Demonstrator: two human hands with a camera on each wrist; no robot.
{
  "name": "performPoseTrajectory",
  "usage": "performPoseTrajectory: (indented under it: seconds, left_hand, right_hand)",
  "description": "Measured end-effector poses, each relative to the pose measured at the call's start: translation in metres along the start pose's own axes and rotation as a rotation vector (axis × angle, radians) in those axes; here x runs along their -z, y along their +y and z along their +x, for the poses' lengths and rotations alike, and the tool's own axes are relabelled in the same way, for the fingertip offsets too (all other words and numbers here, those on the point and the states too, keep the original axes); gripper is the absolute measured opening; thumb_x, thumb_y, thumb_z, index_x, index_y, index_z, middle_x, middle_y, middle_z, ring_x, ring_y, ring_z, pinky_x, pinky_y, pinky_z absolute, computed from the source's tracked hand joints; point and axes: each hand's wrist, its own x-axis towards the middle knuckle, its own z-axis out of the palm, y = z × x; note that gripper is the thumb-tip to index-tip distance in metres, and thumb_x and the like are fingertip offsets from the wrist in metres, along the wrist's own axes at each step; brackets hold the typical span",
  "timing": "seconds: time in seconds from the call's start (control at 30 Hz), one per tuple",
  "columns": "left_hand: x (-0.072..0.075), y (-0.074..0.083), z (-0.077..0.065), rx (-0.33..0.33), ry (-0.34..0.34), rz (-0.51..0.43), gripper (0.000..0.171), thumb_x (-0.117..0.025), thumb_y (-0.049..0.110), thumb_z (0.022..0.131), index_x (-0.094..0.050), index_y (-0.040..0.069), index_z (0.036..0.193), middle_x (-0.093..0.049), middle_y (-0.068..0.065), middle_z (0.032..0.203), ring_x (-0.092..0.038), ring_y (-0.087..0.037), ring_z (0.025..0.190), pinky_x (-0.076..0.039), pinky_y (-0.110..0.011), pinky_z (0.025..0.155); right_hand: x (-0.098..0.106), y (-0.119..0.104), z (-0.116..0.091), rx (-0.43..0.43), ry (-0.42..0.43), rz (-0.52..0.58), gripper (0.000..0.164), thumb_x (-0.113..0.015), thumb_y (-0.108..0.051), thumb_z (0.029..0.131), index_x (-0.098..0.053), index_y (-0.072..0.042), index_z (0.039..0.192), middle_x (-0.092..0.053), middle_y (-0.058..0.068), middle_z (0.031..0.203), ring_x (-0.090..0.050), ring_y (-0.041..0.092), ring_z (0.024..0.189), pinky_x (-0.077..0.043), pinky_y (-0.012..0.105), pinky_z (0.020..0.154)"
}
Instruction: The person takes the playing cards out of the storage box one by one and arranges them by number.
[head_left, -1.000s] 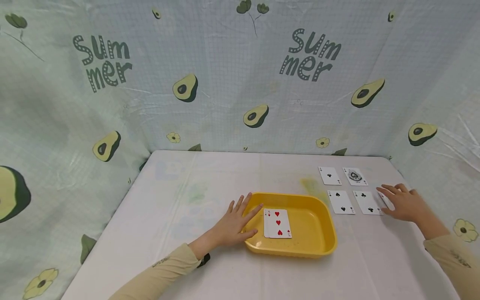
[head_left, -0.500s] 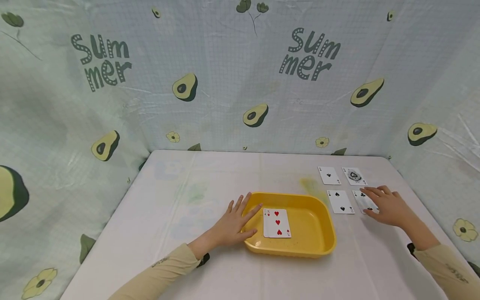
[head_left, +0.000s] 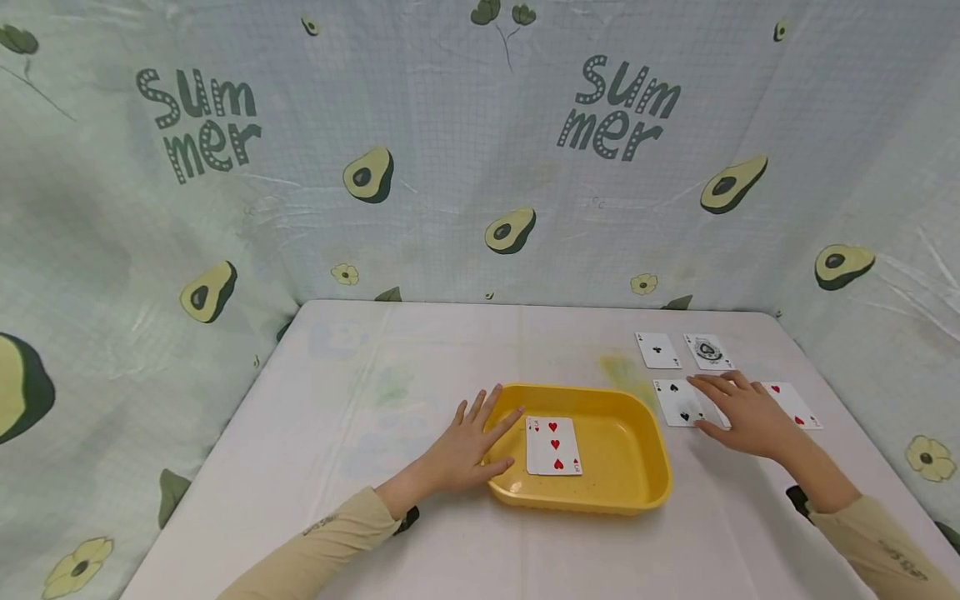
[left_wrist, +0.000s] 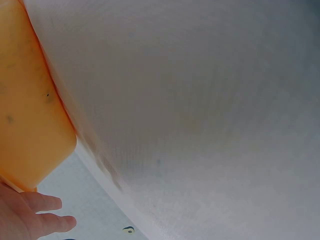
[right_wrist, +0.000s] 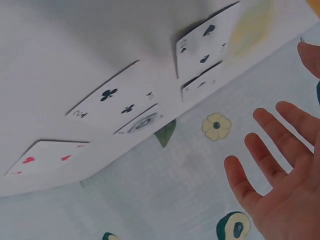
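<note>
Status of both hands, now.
Left hand: open, fingers spread at the left side of the yellow tray.
Right hand: open, holding nothing, near the two of spades.

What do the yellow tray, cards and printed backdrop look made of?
Yellow tray: probably moulded plastic, slight sheen; smooth walls, rounded corners, soft highlights.
Cards: likely card stock, smooth; thin, straight-edged, printed. Plastic coating can't be told.
Printed backdrop: thin fabric or plastic sheeting, mostly matte; creases show, can't tell which.

The right grip (head_left: 750, 419) has shifted leftward, revealing the red hearts card (head_left: 793, 407).
</note>
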Motion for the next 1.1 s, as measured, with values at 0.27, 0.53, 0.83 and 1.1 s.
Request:
performPoseTrajectory:
  seconds: [0.27,0.53,0.83,1.1]
  left_hand:
    - [0.000,0.000,-0.001,-0.001,0.001,-0.006,0.066,-0.039,0.049,0.089,-0.011,0.026,0.144,0.006,-0.013,0.151,-0.013,-0.043,0.135,-0.019,-0.062,0.102]
    - [0.001,0.000,-0.001,-0.003,0.003,-0.003,0.066,-0.040,0.049,0.089,-0.011,0.026,0.144,0.003,-0.016,0.151,-0.014,-0.043,0.134,-0.019,-0.061,0.102]
    - [0.003,0.000,0.000,-0.005,-0.006,0.004,0.067,-0.040,0.049,0.089,-0.011,0.026,0.144,0.001,-0.018,0.150,-0.014,-0.044,0.134,-0.020,-0.062,0.101]
    - [0.002,0.000,-0.001,-0.005,-0.006,0.001,0.066,-0.038,0.051,0.089,-0.011,0.026,0.144,0.001,-0.018,0.150,-0.014,-0.043,0.134,-0.019,-0.061,0.102]
  right_hand:
    - [0.007,-0.030,0.005,0.082,0.030,0.071,0.062,-0.071,-0.029,0.073,-0.047,-0.010,0.128,-0.053,0.009,0.123,-0.042,0.027,0.106,-0.039,0.052,0.085]
    - [0.012,-0.053,0.010,0.178,0.083,0.075,0.063,-0.070,-0.032,0.074,-0.046,-0.013,0.129,-0.054,0.004,0.123,-0.042,0.021,0.106,-0.042,0.050,0.082]
    - [0.011,-0.084,0.019,0.239,0.050,0.092,0.061,-0.068,-0.033,0.076,-0.047,-0.012,0.129,-0.054,0.002,0.123,-0.043,0.020,0.107,-0.041,0.043,0.086]
    - [0.003,-0.109,0.027,0.343,0.015,0.076,0.061,-0.066,-0.033,0.076,-0.046,-0.011,0.129,-0.054,0.001,0.124,-0.042,0.023,0.112,-0.038,0.044,0.089]
